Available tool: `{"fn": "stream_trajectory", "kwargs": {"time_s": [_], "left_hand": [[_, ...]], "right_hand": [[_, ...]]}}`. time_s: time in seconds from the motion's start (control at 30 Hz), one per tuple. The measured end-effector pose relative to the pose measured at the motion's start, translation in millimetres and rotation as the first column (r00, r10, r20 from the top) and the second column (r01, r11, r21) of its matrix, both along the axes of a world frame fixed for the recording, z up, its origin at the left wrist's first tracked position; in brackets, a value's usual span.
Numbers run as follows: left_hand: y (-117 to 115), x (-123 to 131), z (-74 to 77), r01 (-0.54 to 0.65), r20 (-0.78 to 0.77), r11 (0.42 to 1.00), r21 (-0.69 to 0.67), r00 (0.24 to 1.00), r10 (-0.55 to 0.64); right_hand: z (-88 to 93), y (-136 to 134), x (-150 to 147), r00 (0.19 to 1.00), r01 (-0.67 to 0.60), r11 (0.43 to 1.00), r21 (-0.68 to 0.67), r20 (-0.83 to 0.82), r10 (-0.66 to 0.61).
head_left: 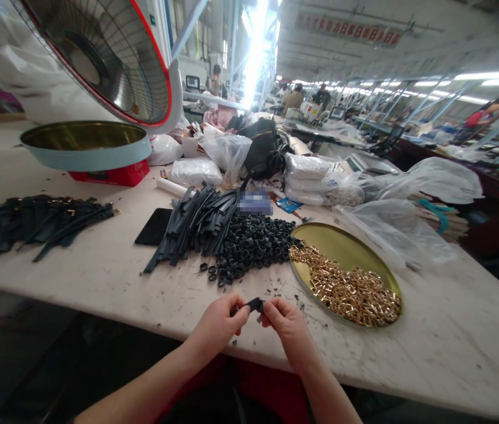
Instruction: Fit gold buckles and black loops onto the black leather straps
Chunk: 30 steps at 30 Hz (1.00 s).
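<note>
My left hand (221, 321) is closed around a dark strap (253, 304), whose short end pokes out past the thumb. At that end my right hand (285, 323) pinches something small; the fingers hide most of it. Both hands are just above the table's front edge. Beyond them lies a heap of small black loops (253, 247), beside a pile of loose dark straps (200, 221). To the right, a round gold-coloured tray (350, 238) holds many gold buckles (355, 292). Straps with gold buckles attached (50, 221) lie at the left.
A red-rimmed fan heater (112, 59) leans over a round tin (94, 158) resting on a red box (116, 176). Behind the piles are a black bag (264, 147) and plastic-wrapped packs (306, 176). Dark scraps litter the table (443, 330). Other people are in the background.
</note>
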<state>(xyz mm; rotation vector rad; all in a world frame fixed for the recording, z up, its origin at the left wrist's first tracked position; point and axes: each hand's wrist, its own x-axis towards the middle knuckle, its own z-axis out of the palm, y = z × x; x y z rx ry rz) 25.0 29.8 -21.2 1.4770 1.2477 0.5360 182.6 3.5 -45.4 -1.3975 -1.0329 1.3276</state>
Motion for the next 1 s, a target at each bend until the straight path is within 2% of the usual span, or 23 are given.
{"fn": "stream_trajectory", "kwargs": {"time_s": [0.07, 0.17, 0.27, 0.33, 0.43, 0.53, 0.63, 0.73, 0.83, 1.0], "left_hand": [[-9, 1, 2.9, 0.036, -0.006, 0.999, 0.04, 0.999, -0.035], [-19, -2, 6.8, 0.106, -0.024, 0.994, 0.02, 0.994, -0.105], [-25, -5, 12.8, 0.18, -0.039, 0.983, -0.025, 0.983, -0.181], [-29, -7, 17.3, 0.198, -0.035, 0.98, -0.003, 0.979, -0.198], [-35, -10, 20.9, 0.204, 0.053, 0.978, 0.037, 0.977, -0.206], [-38, -12, 18.7, 0.207, 0.165, 0.978, -0.008, 0.965, -0.203], [-37, -13, 14.1, 0.18, 0.194, 0.983, -0.048, 0.967, -0.167], [-33, -14, 12.1, 0.162, 0.162, 0.985, -0.056, 0.975, -0.152], [-28, -15, 13.5, 0.15, 0.082, 0.989, 0.0, 0.985, -0.149], [-17, -14, 13.7, 0.143, -0.182, 0.988, 0.059, 0.975, -0.13]], "right_hand": [[2.4, -10, -5, 0.997, 0.069, 0.997, 0.035, -0.021, -0.068], [3.0, -21, -9, 0.991, 0.122, 0.99, 0.068, -0.065, -0.118], [3.8, -30, -11, 0.997, 0.045, 0.998, 0.054, -0.068, -0.042], [6.1, -35, -13, 0.998, 0.0, 0.999, 0.054, -0.061, 0.003], [11.4, -39, -15, 0.996, 0.015, 0.998, 0.056, -0.085, -0.011], [15.8, -42, -21, 0.991, -0.005, 0.999, 0.035, -0.136, 0.01], [17.4, -44, -25, 0.966, -0.023, 0.999, 0.03, -0.257, 0.03], [17.5, -45, -26, 0.923, 0.007, 1.0, -0.025, -0.385, -0.016], [15.7, -43, -26, 0.911, -0.009, 0.993, -0.121, -0.411, -0.042], [4.9, -35, -26, 0.88, -0.169, 0.964, -0.205, -0.473, 0.054]]}}
